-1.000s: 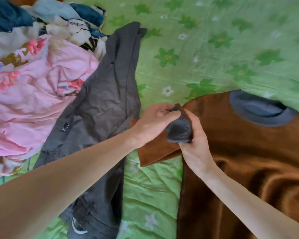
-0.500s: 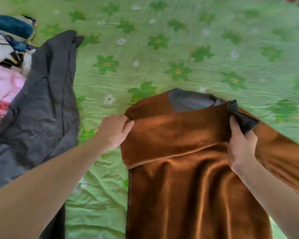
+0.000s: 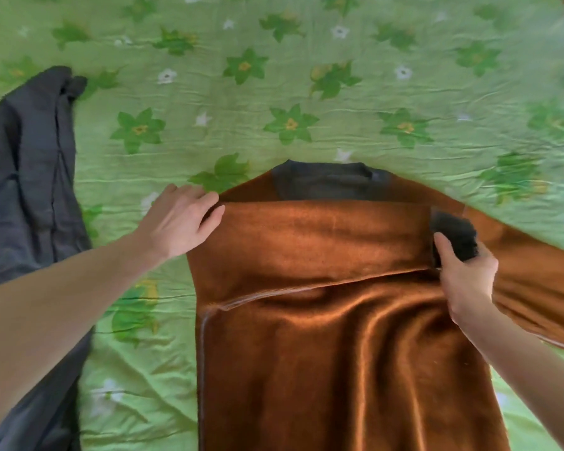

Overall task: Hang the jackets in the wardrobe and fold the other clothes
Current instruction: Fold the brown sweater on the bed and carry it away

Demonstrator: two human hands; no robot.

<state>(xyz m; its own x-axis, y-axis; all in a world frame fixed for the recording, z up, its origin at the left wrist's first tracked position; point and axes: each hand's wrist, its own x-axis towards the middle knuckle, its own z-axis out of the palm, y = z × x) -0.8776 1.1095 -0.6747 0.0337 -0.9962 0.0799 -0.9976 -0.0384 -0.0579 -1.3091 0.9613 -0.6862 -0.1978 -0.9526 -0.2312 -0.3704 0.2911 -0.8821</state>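
Note:
A brown velvet sweater (image 3: 332,353) with a dark grey collar (image 3: 326,185) lies flat on the bed, collar pointing away from me. One sleeve is folded across the chest, reaching from the left shoulder to the right. My left hand (image 3: 179,219) rests flat with fingers spread on the fold at the left shoulder. My right hand (image 3: 466,281) pinches the dark ribbed cuff (image 3: 455,237) of that sleeve near the right shoulder. The other sleeve (image 3: 541,275) stretches out to the right.
The bed is covered by a green floral sheet (image 3: 306,92). A dark grey garment (image 3: 30,190) lies along the left edge, under my left forearm.
The sleeve has been drawn across the chest to the right by my right hand. My left hand let go of the cuff and moved to the left shoulder. The view shifted right.

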